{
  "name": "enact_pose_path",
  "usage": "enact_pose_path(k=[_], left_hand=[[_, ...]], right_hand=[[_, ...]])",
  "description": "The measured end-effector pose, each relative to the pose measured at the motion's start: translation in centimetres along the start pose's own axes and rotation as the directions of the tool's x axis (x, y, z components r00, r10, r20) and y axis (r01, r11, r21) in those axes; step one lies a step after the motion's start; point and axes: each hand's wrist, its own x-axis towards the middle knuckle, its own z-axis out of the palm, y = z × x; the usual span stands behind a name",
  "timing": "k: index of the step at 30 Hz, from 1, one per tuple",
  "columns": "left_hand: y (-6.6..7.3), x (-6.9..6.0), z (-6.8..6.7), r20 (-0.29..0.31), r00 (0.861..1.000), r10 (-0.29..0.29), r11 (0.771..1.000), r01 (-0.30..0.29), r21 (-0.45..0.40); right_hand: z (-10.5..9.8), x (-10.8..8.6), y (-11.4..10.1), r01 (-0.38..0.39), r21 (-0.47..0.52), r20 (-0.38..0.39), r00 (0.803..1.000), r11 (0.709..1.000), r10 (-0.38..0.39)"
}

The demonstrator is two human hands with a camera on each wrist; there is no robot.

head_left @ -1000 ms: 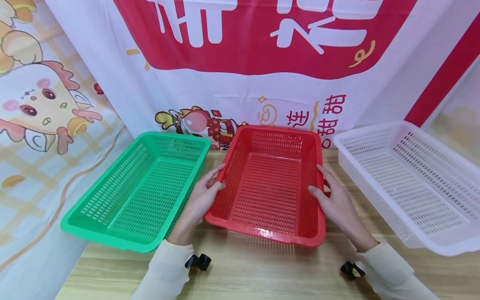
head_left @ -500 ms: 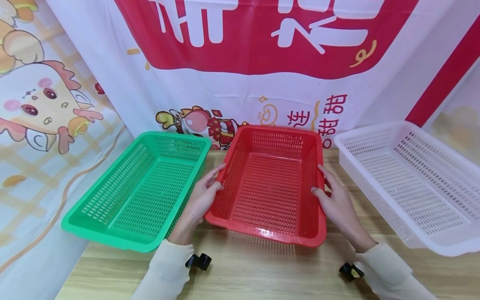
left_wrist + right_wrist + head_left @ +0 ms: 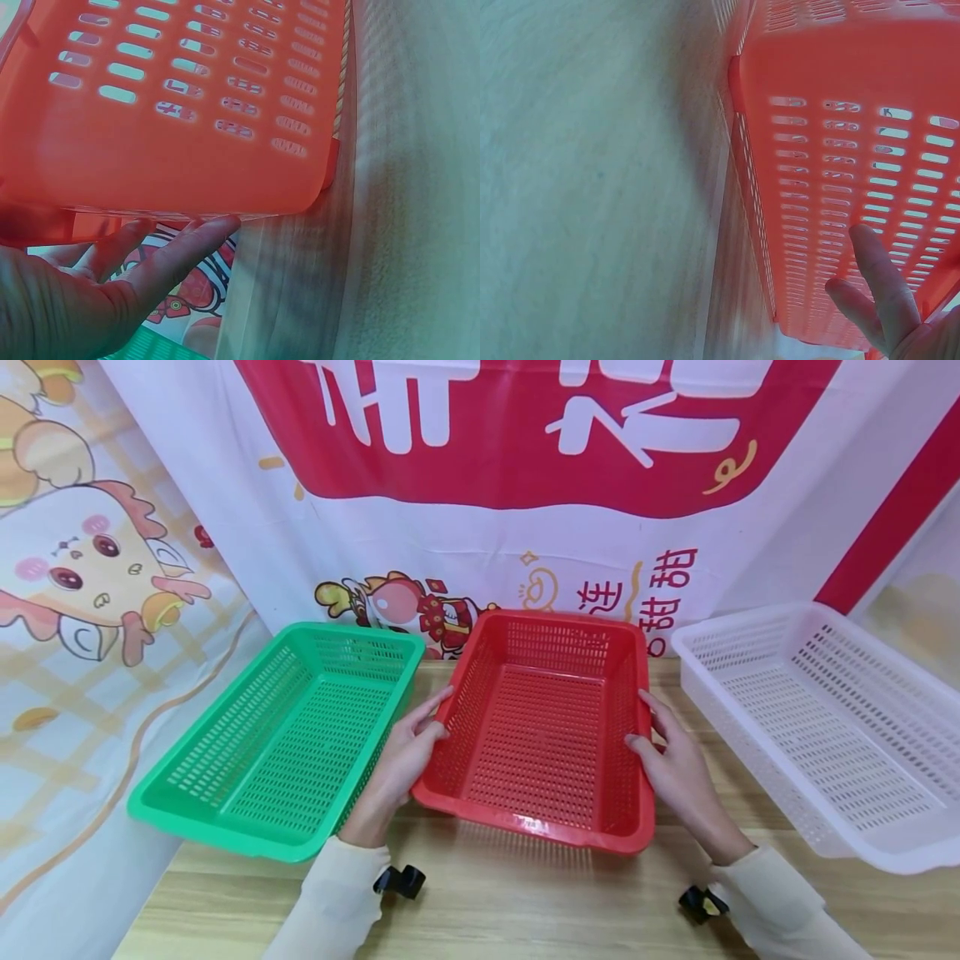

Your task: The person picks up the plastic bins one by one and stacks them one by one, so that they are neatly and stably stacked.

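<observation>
Printed cloth (image 3: 480,552) hung behind wood table (image 3: 487,927). L hand (image 3: 405,758) & R hand (image 3: 671,760) gripped red bin (image 3: 536,743) at opp. sides, btwn green bin (image 3: 300,752) & white bin (image 3: 817,735). Step was prob. positioning it; next move likely called for keeping both sides level.

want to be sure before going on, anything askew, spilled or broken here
Nothing stands out: the red basket, green basket and white basket show no damage or spill, though the last is partly out of frame.
</observation>
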Motion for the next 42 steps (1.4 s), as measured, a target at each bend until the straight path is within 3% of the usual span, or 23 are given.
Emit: enact_pose_path(k=[8,16,27,42], left_hand=[[0.0,0.0,0.1,-0.025,1.0,0.013,1.0,-0.013,0.026],[0.7,-1.0,0.4,-0.031,0.999,-0.008,0.999,0.009,0.031],[3.1,-4.5,0.4,-0.073,0.997,0.002,0.995,0.005,0.099],[5.9,-9.0,-3.1,-0.035,0.999,0.038,0.99,-0.032,0.137]], right_hand=[[-0.1,0.0,-0.2,0.002,0.019,-0.015,1.0,1.0,-0.002],[-0.9,-0.1,-0.7,0.009,0.029,-0.003,1.0,1.0,-0.009],[-2.0,-0.4,-2.6,0.045,0.077,0.011,0.999,0.996,-0.046],[-1.9,-0.8,-6.1,0.062,0.144,0.087,0.993,0.988,-0.075]])
